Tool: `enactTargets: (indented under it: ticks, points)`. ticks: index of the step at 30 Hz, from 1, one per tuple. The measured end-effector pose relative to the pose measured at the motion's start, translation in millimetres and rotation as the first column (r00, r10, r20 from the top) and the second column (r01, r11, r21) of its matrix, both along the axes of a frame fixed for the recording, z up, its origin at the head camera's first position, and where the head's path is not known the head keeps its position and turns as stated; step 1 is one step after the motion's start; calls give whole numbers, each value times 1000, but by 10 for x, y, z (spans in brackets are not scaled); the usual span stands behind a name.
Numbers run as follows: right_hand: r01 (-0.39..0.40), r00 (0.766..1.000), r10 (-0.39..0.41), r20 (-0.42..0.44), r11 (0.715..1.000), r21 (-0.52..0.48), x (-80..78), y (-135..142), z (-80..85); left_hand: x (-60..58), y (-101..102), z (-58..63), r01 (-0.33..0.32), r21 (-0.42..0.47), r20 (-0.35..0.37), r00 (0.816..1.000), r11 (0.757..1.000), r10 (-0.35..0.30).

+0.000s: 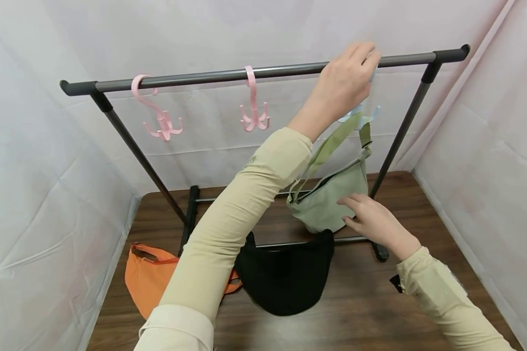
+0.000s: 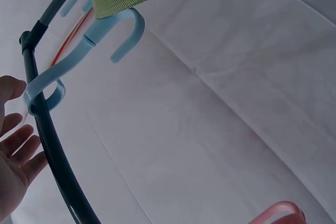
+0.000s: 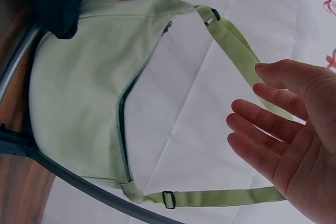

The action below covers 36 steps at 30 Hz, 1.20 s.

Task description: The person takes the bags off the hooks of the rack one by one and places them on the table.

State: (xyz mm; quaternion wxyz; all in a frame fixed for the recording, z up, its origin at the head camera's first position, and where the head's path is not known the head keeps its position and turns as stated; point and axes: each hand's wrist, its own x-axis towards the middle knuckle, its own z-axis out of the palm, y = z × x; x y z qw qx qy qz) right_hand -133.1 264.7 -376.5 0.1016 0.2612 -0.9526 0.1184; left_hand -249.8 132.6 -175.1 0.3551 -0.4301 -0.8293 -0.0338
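Note:
A light green shoulder bag (image 1: 340,200) hangs by its strap (image 1: 334,142) from a light blue multi-prong hook (image 2: 73,59) on the rack's top rail (image 1: 193,79). My left hand (image 1: 349,78) is up at the rail beside this hook. In the left wrist view its fingers are loosely spread, with the fingertips right at the rail and the thumb near the hook's curve. Lower down, my right hand (image 1: 373,217) is in front of the bag with relaxed, parted fingers and holds nothing. The right wrist view shows the bag's dark zip opening (image 3: 124,124) and strap buckle (image 3: 168,199).
Two pink hooks (image 1: 164,126) (image 1: 254,117) hang farther left on the rail. A black bag (image 1: 285,278) lies at the rack's base on the brown wood-look surface (image 1: 355,317). An orange bag (image 1: 147,280) lies left of it, partly hidden by my left sleeve. White cloth (image 1: 492,136) surrounds the rack.

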Motion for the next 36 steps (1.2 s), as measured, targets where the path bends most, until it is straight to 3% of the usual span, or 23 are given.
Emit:
enactTargets:
  ticks: [10, 16, 20, 23, 29, 32, 36]
  points:
    - [-9, 999, 9, 47, 1000, -12, 34, -92, -117, -60, -33, 14, -52, -39, -30, 998, 998, 51]
    - [-13, 998, 14, 61, 1000, -10, 31, -99, -156, -14, -86, 44, -52, -39, 40, 998, 998, 53]
    - [9, 996, -7, 87, 1000, -17, -23, -57, -105, -2, -108, 45, -23, -23, 71, 997, 999, 24]
    - [43, 996, -41, 75, 999, -31, -101, 0, 20, 7, -111, 45, -15, -16, 78, 997, 1000, 16]
    - [91, 988, -103, -113, 990, -106, -327, 140, 334, 25, -119, 36, -19, -5, 82, 996, 1000, 19]
    - [91, 960, -129, -247, 983, -160, -436, 196, 460, 31, -124, 28, -21, -5, 82, 996, 1000, 22]
    - [71, 905, -162, -394, 969, -236, -570, 225, 613, 31, -128, 20, -32, -11, 73, 997, 999, 33]
